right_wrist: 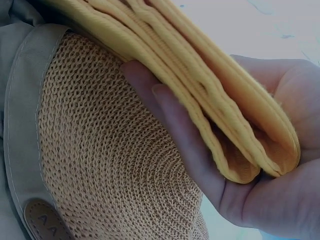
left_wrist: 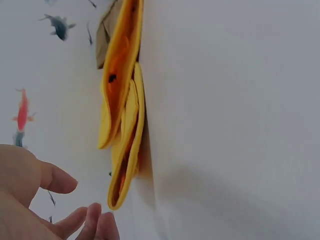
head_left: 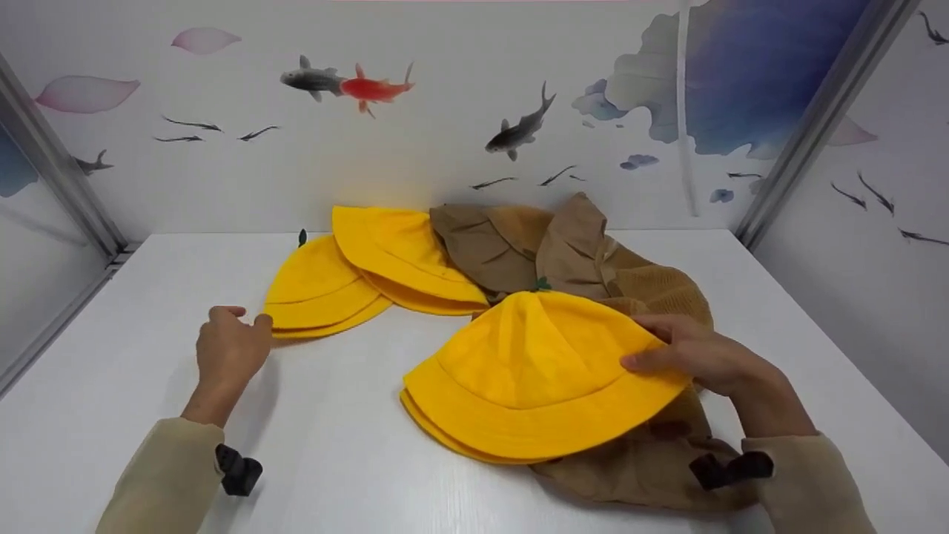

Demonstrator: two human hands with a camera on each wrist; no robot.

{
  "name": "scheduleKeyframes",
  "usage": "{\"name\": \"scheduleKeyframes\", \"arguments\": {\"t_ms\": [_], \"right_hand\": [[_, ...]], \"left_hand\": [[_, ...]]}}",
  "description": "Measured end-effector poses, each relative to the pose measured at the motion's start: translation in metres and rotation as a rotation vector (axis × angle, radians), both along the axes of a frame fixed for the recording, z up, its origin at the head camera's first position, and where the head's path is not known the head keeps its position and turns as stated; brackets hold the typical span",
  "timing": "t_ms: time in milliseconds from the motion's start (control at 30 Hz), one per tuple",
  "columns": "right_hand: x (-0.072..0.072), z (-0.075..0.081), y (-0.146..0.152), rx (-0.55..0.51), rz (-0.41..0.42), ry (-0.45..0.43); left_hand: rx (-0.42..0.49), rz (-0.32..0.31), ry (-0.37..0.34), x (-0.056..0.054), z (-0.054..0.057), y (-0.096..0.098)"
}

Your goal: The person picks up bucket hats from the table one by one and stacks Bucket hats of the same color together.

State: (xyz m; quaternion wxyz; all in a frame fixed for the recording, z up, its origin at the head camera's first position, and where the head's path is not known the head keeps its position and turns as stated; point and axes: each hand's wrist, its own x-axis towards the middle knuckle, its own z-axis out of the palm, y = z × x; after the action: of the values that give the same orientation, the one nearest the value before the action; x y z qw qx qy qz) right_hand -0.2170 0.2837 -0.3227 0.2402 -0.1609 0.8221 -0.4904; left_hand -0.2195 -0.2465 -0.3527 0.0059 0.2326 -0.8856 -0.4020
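My right hand (head_left: 697, 352) pinches the right end of a folded yellow bucket hat (head_left: 534, 371), thumb on the near side of its brim. In the right wrist view, several layers of yellow brim (right_wrist: 200, 95) lie between thumb and fingers. A green leaf-shaped tab tops this hat. My left hand (head_left: 233, 341) is beside the left end of another yellow hat (head_left: 319, 289), fingers loosely bent and holding nothing. In the left wrist view, its fingertips (left_wrist: 106, 225) are just off that hat's brim. A further yellow hat (head_left: 400, 252) overlaps it.
Brown cloth hats (head_left: 489, 252) with a woven tan part (head_left: 660, 289) lie behind and under the held hat. More brown fabric (head_left: 645, 475) spreads near the right forearm. All rest on a white table (head_left: 334, 460) before a fish-painted back wall (head_left: 445, 163).
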Motion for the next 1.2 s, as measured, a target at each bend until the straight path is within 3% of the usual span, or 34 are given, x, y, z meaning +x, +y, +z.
{"name": "scheduleKeyframes", "arguments": {"t_ms": [100,300,567,667,900,1100,1200], "right_hand": [[-0.002,0.0,-0.001,-0.002,0.009,0.011],[-0.004,-0.002,-0.004,-0.033,0.031,0.007],[-0.004,-0.003,-0.003,-0.033,0.024,0.0],[-0.004,-0.004,-0.002,-0.023,0.019,0.003],[-0.003,-0.004,-0.001,-0.004,-0.011,-0.014],[-0.002,-0.003,0.001,-0.008,-0.004,-0.01],[-0.002,-0.004,0.002,-0.011,-0.005,-0.011]], "left_hand": [[-0.006,-0.01,-0.034,-0.006,-0.004,-0.009],[0.145,-0.014,-0.122,-0.018,-0.006,-0.018],[0.315,0.006,-0.182,-0.035,-0.006,-0.016],[0.398,0.005,-0.176,-0.04,-0.01,-0.017],[0.53,0.071,-0.159,-0.044,-0.014,-0.017],[0.852,0.097,-0.13,-0.045,-0.009,-0.008],[0.914,0.103,-0.119,-0.045,-0.009,-0.002]]}}
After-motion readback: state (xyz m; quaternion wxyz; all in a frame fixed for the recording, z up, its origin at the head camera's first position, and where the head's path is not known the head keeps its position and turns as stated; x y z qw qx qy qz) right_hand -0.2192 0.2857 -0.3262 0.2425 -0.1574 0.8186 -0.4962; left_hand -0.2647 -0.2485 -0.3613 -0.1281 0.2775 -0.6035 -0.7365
